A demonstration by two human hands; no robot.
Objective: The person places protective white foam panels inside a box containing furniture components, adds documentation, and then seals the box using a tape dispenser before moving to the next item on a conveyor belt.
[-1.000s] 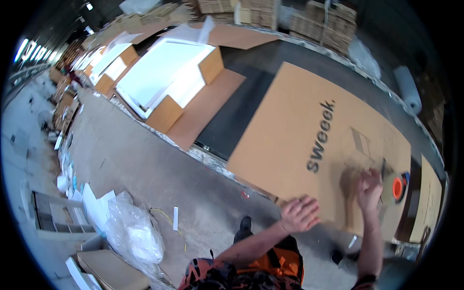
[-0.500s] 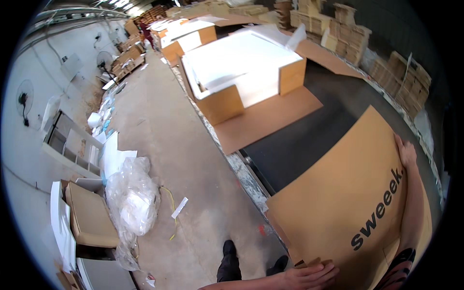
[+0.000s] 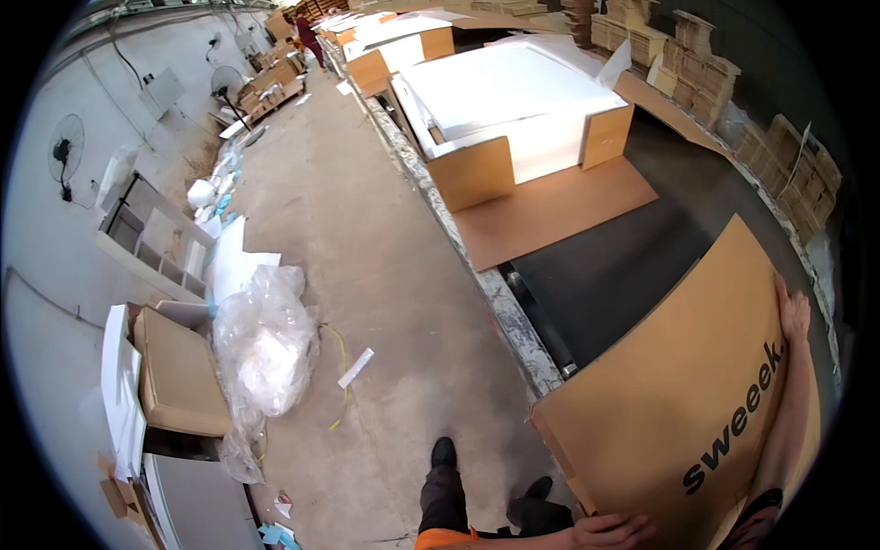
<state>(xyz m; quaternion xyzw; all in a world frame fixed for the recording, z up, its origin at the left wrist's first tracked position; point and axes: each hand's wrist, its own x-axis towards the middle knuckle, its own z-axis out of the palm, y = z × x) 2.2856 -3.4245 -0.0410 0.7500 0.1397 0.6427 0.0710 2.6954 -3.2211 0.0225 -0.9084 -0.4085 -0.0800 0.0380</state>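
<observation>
A large brown cardboard carton (image 3: 660, 376) with dark print lies over the near end of the black conveyor belt, and it looks flat. My right hand (image 3: 793, 310) grips its far right edge, with the forearm stretched across the panel. At the bottom of the picture my left hand (image 3: 612, 532) is closed on the near edge, its fingers bent over the board; the lower part of this hand is cut off. Farther along the belt (image 3: 596, 266) stands an open carton (image 3: 472, 176) around white panels (image 3: 513, 87), its front flap folded down flat.
More packed cartons (image 3: 403, 50) line the belt beyond. Stacks of flat cardboard (image 3: 692, 69) stand along the right side. On the floor at left lie clear plastic wrap (image 3: 266, 348), a white frame (image 3: 160, 252) and a padded tan panel (image 3: 183, 376). A person (image 3: 310, 38) stands far off.
The view has swung left, so the belt and its cartons sit farther right in the picture. Both my hands stay at the carton's edges.
</observation>
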